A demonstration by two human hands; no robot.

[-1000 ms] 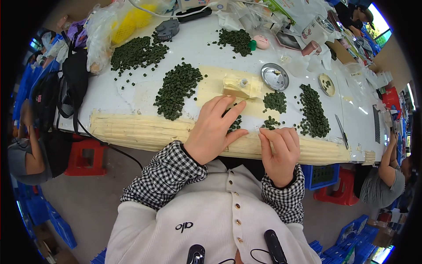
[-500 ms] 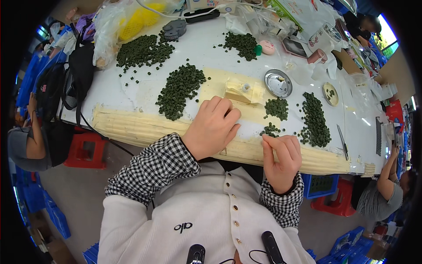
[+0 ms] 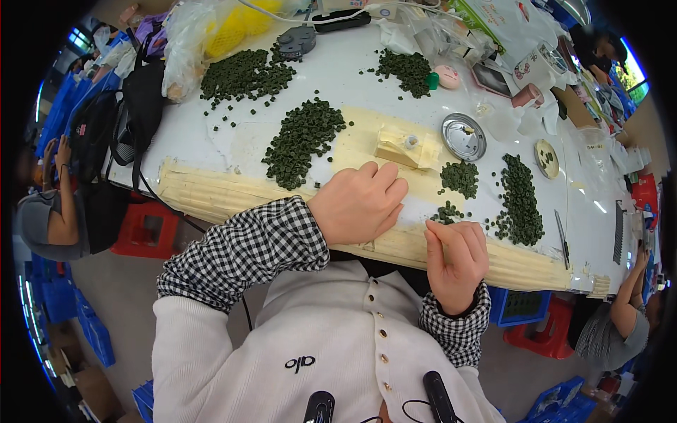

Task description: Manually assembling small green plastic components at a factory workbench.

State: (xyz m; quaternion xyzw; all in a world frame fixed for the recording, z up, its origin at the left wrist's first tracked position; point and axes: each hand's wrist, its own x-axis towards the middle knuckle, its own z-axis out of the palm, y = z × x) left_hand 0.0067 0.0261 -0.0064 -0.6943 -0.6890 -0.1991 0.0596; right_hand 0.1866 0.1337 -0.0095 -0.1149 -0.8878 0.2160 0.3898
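Note:
My left hand [image 3: 360, 204] rests at the table's near edge, its fingers curled inward and the thumb against them. Whatever they may grip is hidden. Just right of it, my right hand [image 3: 457, 259] pinches thumb and forefinger together; any piece between the tips is too small to make out. Beyond the right fingertips lies a small cluster of dark green pellet-like pieces [image 3: 448, 213], with a slightly bigger heap [image 3: 460, 179] behind it. In front of my left hand stands a small block wrapped in cream tape [image 3: 405, 149], a pale bit on top.
Larger green heaps lie at left [image 3: 300, 144], far left [image 3: 243, 76], far middle [image 3: 405, 68] and right [image 3: 520, 204]. A round metal lid [image 3: 464, 137], a small dish [image 3: 546, 158] and a thin pen-like tool [image 3: 562, 240] are on the right. Cream padding [image 3: 211, 194] lines the near edge.
The whole view has shifted slightly, so the table appears further right. My right hand sits a little closer to my left hand. Both keep their closed finger poses.

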